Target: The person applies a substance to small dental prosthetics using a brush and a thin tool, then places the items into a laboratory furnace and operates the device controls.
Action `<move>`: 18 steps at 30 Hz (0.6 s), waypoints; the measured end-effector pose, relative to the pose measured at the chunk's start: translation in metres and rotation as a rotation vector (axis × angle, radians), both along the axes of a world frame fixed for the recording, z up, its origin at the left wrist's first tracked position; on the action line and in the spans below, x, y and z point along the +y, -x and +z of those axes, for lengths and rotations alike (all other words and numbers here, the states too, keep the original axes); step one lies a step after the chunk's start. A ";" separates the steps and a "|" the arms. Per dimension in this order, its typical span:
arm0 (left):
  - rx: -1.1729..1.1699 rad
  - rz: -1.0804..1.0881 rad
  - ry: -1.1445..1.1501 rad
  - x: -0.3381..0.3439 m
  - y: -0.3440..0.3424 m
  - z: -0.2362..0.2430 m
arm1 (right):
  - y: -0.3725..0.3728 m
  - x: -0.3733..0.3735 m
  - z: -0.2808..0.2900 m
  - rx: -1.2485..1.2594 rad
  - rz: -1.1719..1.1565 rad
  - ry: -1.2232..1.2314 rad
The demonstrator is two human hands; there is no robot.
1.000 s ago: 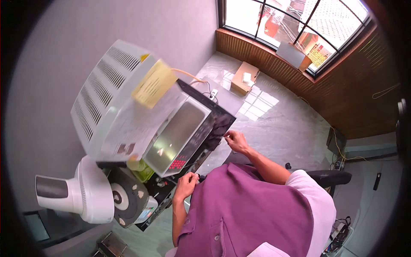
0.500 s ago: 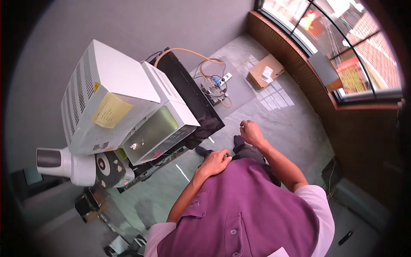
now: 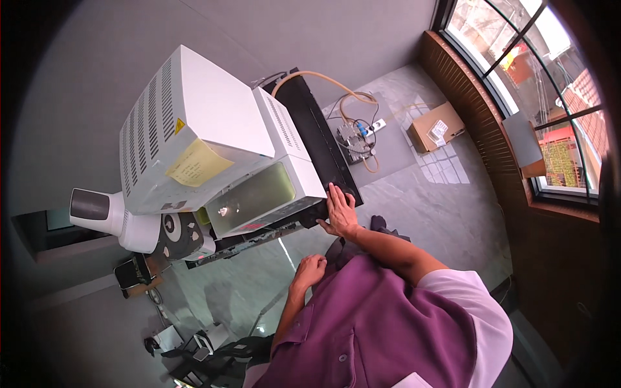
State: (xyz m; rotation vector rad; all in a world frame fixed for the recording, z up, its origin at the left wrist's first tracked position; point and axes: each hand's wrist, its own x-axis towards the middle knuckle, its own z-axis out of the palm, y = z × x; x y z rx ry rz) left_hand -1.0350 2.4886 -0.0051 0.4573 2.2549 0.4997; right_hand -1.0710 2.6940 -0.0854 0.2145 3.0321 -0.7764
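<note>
My right hand (image 3: 339, 212) reaches over the front corner of a black table (image 3: 323, 136). Its fingers are stretched and spread, resting on a dark cloth (image 3: 314, 213) bunched there beside the white machine (image 3: 304, 184). How much of the cloth lies under the palm is hidden. My left hand (image 3: 310, 270) hangs low in front of my body, its fingers curled in, with nothing visible in them. The machine has a greenish window (image 3: 255, 200) and a control strip facing me. Behind it rises a tall vented white housing (image 3: 220, 103) with a yellow paper note (image 3: 200, 163).
A small round-bodied white device (image 3: 139, 223) stands left of the machine. On the floor beyond the table lie a metal pump-like unit (image 3: 352, 142) with hoses and cables, and a cardboard box (image 3: 436, 127). A window (image 3: 550, 84) fills the far right.
My right hand has moved left and forward from open air onto the cloth at the table corner. My left hand has dropped lower. The machine appears farther right and higher in view.
</note>
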 end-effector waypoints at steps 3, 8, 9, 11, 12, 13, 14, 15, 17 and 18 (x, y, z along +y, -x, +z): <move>-0.022 0.076 -0.027 -0.013 0.001 -0.023 | 0.008 0.004 -0.014 0.068 0.035 0.020; -0.018 0.214 -0.104 -0.009 0.010 -0.025 | 0.030 0.048 -0.027 0.322 0.082 0.038; -0.024 0.228 -0.095 -0.012 0.008 -0.024 | 0.033 0.053 -0.027 0.314 0.094 0.048; 0.023 0.323 -0.102 -0.024 0.004 -0.031 | 0.049 0.068 -0.028 0.289 0.201 0.026; 0.027 0.320 -0.087 -0.030 0.001 -0.033 | 0.056 0.074 -0.028 0.318 0.227 0.033; 0.031 0.343 -0.085 -0.035 -0.005 -0.038 | 0.066 0.080 -0.028 0.321 0.250 0.039; 0.040 0.406 -0.064 -0.037 -0.013 -0.042 | 0.075 0.087 -0.031 0.329 0.310 0.058; 0.048 0.474 -0.040 -0.037 -0.021 -0.044 | 0.086 0.092 -0.033 0.338 0.374 0.080; 0.050 0.551 -0.001 -0.026 -0.033 -0.044 | 0.116 0.113 -0.038 0.349 0.407 0.097; 0.053 0.603 0.036 -0.017 -0.041 -0.043 | 0.134 0.126 -0.039 0.337 0.390 0.094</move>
